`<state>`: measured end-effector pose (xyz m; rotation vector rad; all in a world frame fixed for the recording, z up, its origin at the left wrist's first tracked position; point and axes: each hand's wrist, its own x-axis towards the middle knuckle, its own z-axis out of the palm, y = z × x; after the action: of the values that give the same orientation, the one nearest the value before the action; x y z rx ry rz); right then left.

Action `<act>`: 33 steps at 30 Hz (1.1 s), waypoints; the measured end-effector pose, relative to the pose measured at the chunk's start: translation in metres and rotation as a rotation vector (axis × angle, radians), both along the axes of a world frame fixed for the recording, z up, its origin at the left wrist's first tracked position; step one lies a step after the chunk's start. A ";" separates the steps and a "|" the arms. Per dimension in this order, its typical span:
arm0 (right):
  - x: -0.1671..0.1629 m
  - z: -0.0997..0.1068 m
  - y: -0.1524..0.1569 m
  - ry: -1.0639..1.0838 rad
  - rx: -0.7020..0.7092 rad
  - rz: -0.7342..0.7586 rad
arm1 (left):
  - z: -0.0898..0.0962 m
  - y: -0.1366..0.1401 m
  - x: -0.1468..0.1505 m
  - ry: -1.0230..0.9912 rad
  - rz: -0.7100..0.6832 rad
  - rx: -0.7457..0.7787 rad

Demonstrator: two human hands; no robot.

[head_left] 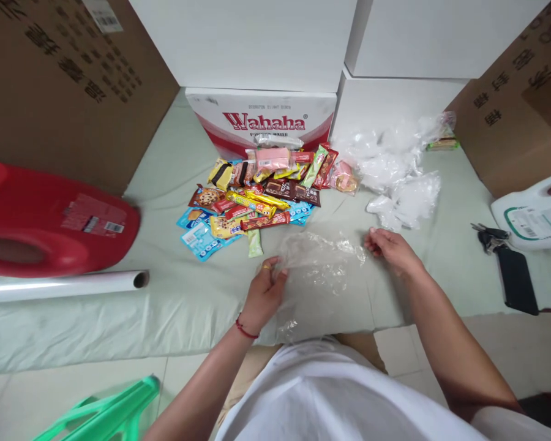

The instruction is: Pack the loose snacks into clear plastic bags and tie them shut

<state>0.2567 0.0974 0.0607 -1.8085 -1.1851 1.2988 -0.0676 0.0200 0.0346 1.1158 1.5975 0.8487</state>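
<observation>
A clear plastic bag is stretched between my two hands over the green cloth near the front edge. My left hand grips the bag's left side between thumb and fingers. At its far right corner, my right hand pinches the film with curled fingers. Just beyond the bag lies a pile of wrapped snacks, with yellow, red, blue, brown and pink wrappers. To the right of the pile is a heap of crumpled clear plastic bags.
Behind the snacks stands a Wahaha carton. Large cardboard boxes flank both sides. A red jug and white roll lie left; a white bottle, keys and black phone lie right. A green stool stands below.
</observation>
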 end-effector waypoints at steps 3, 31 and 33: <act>0.000 0.003 -0.003 -0.053 0.091 0.127 | 0.002 0.001 0.001 0.129 -0.075 -0.002; -0.064 0.014 -0.010 -0.498 0.869 0.802 | -0.001 -0.007 0.017 0.231 -0.143 0.126; -0.086 0.004 0.008 -0.418 0.909 0.971 | -0.002 -0.008 0.017 0.236 -0.178 0.118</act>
<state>0.1708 0.1055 0.0650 -0.8055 -2.5316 0.5369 -0.0511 0.0119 0.0326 1.4641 1.6243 0.7214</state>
